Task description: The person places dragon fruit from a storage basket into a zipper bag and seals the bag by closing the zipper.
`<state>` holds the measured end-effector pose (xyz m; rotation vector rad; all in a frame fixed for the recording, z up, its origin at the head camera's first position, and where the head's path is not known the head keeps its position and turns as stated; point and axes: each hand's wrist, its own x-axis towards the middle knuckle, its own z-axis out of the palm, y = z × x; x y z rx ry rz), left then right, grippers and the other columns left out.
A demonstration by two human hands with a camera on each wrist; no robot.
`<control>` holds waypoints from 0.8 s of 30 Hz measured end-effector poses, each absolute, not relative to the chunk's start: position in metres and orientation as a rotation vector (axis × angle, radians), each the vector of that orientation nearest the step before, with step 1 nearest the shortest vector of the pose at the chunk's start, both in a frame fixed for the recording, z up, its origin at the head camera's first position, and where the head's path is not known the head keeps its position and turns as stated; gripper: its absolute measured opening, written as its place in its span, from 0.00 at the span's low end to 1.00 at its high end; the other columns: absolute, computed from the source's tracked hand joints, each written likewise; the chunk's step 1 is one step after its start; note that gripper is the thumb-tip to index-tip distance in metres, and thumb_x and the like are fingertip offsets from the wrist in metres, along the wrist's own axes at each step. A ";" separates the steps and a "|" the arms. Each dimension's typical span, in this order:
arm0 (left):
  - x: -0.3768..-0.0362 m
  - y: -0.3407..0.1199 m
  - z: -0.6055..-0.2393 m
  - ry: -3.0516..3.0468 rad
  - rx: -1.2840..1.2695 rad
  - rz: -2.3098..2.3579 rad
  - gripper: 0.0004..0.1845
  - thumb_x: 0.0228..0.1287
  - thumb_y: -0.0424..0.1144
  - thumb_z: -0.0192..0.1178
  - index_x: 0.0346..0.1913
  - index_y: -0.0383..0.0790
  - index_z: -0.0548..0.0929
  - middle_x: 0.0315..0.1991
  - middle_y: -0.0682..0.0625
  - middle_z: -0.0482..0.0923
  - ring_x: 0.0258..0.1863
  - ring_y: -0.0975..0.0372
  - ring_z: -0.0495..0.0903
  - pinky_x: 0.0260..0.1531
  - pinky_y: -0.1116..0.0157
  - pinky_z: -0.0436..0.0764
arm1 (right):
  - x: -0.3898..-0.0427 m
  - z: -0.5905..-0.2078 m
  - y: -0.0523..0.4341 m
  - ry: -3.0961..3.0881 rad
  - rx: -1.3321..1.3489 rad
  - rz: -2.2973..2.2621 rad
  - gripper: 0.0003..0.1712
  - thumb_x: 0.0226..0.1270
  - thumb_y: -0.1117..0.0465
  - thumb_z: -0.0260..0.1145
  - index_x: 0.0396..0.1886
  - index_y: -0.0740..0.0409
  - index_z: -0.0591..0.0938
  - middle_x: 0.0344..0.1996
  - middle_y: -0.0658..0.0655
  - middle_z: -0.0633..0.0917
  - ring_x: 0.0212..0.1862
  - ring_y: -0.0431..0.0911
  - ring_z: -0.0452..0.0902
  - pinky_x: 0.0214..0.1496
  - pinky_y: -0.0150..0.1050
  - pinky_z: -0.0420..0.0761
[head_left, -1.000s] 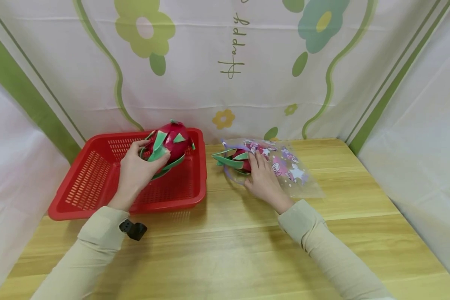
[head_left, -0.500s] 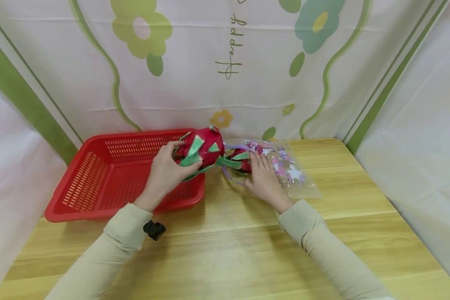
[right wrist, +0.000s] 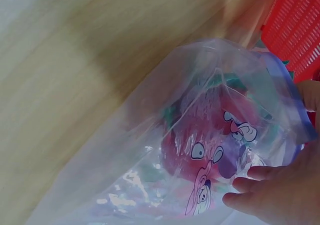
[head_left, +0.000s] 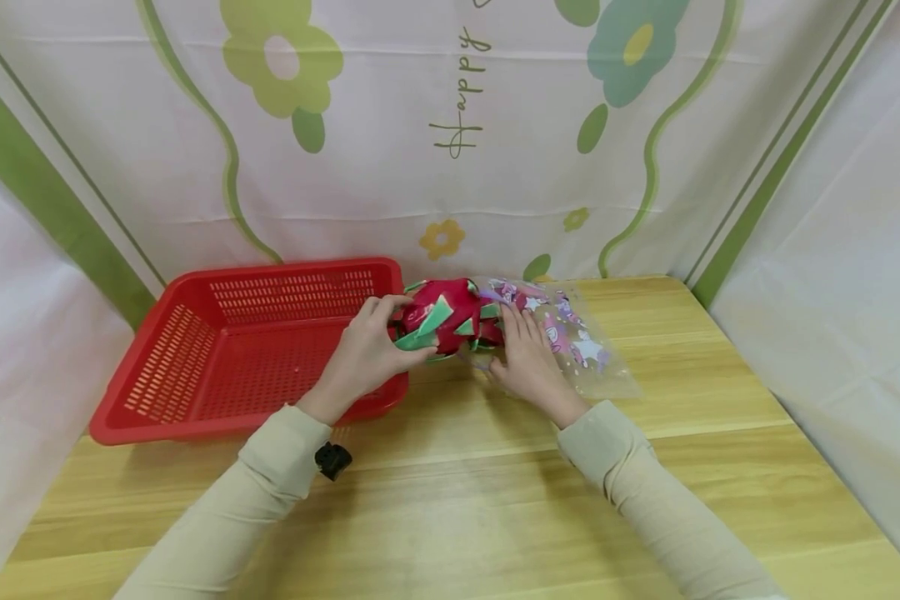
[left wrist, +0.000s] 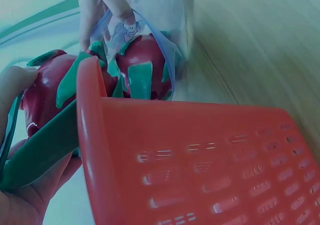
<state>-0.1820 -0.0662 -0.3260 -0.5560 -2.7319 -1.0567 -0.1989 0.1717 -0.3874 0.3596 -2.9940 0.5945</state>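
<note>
The basket (head_left: 168,367) stands at the left of the table (head_left: 450,500), and at its right rim the left hand (head_left: 363,354) grips 1 fruit (head_left: 435,317), thumb and fingers curved round it, its far end at the mouth of the bag (head_left: 607,367). The 2nd fruit (left wrist: 140,60) sits just inside that mouth, while the right hand (head_left: 528,362) rests there, fingers slightly bent; whether it pinches the film I cannot tell. The outer fruit's leaves could snag the soft edge, or bumping the 2nd fruit could jam the opening.
</note>
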 end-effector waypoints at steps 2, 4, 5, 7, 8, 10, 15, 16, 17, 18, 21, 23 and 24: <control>-0.183 -0.065 -0.326 -2.739 -0.576 -1.062 0.37 0.49 0.47 0.74 0.61 0.38 0.70 0.48 0.41 0.72 0.45 0.52 0.78 0.41 0.57 0.85 | -0.199 -0.387 0.172 -2.991 0.359 0.606 0.49 0.61 0.58 0.61 0.75 0.63 0.46 0.75 0.66 0.52 0.76 0.63 0.45 0.77 0.60 0.43; -0.184 -0.063 -0.325 -2.745 -0.605 -1.071 0.38 0.49 0.46 0.74 0.61 0.38 0.70 0.49 0.41 0.71 0.46 0.52 0.78 0.42 0.57 0.85 | -0.199 -0.387 0.172 -2.989 0.355 0.627 0.50 0.60 0.58 0.61 0.75 0.63 0.45 0.75 0.64 0.51 0.76 0.63 0.44 0.77 0.60 0.43; -0.185 -0.062 -0.325 -2.747 -0.618 -1.075 0.38 0.49 0.46 0.74 0.62 0.38 0.70 0.49 0.41 0.71 0.47 0.52 0.78 0.43 0.57 0.85 | -0.199 -0.387 0.172 -2.989 0.351 0.639 0.50 0.60 0.58 0.61 0.75 0.63 0.45 0.76 0.64 0.51 0.76 0.63 0.43 0.77 0.59 0.42; -0.187 -0.060 -0.325 -2.746 -0.642 -1.078 0.39 0.48 0.45 0.74 0.62 0.38 0.70 0.50 0.41 0.71 0.48 0.52 0.78 0.44 0.57 0.85 | -0.198 -0.387 0.172 -2.984 0.343 0.659 0.50 0.60 0.58 0.61 0.75 0.64 0.44 0.76 0.64 0.50 0.76 0.63 0.43 0.77 0.59 0.42; -0.189 -0.060 -0.325 -2.745 -0.652 -1.079 0.39 0.48 0.45 0.74 0.63 0.38 0.70 0.51 0.41 0.71 0.49 0.52 0.78 0.45 0.56 0.85 | -0.198 -0.387 0.173 -2.981 0.340 0.666 0.51 0.59 0.58 0.61 0.75 0.64 0.44 0.76 0.64 0.50 0.76 0.63 0.43 0.77 0.59 0.42; -0.192 -0.057 -0.326 -2.748 -0.656 -1.081 0.39 0.48 0.44 0.75 0.62 0.38 0.70 0.52 0.41 0.71 0.51 0.52 0.77 0.46 0.56 0.84 | -0.198 -0.388 0.173 -2.968 0.337 0.675 0.51 0.59 0.59 0.62 0.75 0.66 0.45 0.76 0.64 0.51 0.76 0.63 0.44 0.77 0.59 0.43; -0.195 -0.050 -0.328 -2.774 -0.681 -1.089 0.38 0.48 0.43 0.74 0.63 0.39 0.70 0.57 0.42 0.70 0.55 0.51 0.76 0.50 0.55 0.83 | -0.197 -0.389 0.176 -2.920 0.336 0.702 0.52 0.58 0.59 0.64 0.74 0.69 0.45 0.73 0.69 0.55 0.75 0.64 0.49 0.77 0.58 0.47; -0.195 -0.049 -0.329 -2.775 -0.695 -1.087 0.38 0.48 0.43 0.74 0.63 0.39 0.70 0.58 0.42 0.69 0.56 0.50 0.75 0.51 0.55 0.82 | -0.197 -0.390 0.176 -2.910 0.335 0.711 0.52 0.57 0.60 0.64 0.74 0.69 0.45 0.73 0.70 0.55 0.74 0.64 0.49 0.76 0.58 0.48; -0.195 -0.048 -0.329 -2.775 -0.710 -1.079 0.38 0.48 0.43 0.74 0.63 0.39 0.71 0.58 0.42 0.69 0.57 0.50 0.75 0.52 0.55 0.82 | -0.197 -0.390 0.177 -2.901 0.334 0.720 0.52 0.57 0.60 0.64 0.74 0.69 0.45 0.73 0.71 0.56 0.74 0.64 0.50 0.76 0.58 0.49; -0.195 -0.048 -0.329 -2.770 -0.723 -1.072 0.38 0.48 0.42 0.75 0.63 0.39 0.71 0.59 0.42 0.69 0.57 0.50 0.75 0.52 0.54 0.81 | -0.197 -0.390 0.177 -2.894 0.332 0.729 0.52 0.57 0.60 0.64 0.74 0.69 0.45 0.72 0.72 0.56 0.74 0.64 0.50 0.76 0.58 0.50; -0.195 -0.048 -0.330 -2.742 -0.762 -1.069 0.37 0.48 0.41 0.75 0.62 0.39 0.72 0.59 0.42 0.69 0.57 0.49 0.75 0.53 0.53 0.80 | -0.198 -0.389 0.178 -2.886 0.328 0.744 0.53 0.57 0.61 0.65 0.74 0.69 0.43 0.72 0.72 0.56 0.74 0.63 0.51 0.76 0.57 0.52; -0.194 -0.050 -0.331 -2.715 -0.781 -1.084 0.37 0.47 0.40 0.75 0.62 0.39 0.72 0.59 0.42 0.69 0.58 0.49 0.75 0.53 0.53 0.81 | -0.198 -0.387 0.179 -2.891 0.319 0.746 0.54 0.57 0.61 0.65 0.74 0.69 0.43 0.72 0.72 0.56 0.74 0.63 0.52 0.76 0.56 0.53; -0.194 -0.052 -0.331 -2.701 -0.792 -1.093 0.37 0.47 0.40 0.75 0.62 0.38 0.72 0.60 0.42 0.69 0.58 0.49 0.75 0.53 0.53 0.81 | -0.199 -0.387 0.179 -2.893 0.314 0.745 0.54 0.57 0.61 0.65 0.74 0.69 0.43 0.72 0.72 0.56 0.74 0.63 0.53 0.76 0.56 0.54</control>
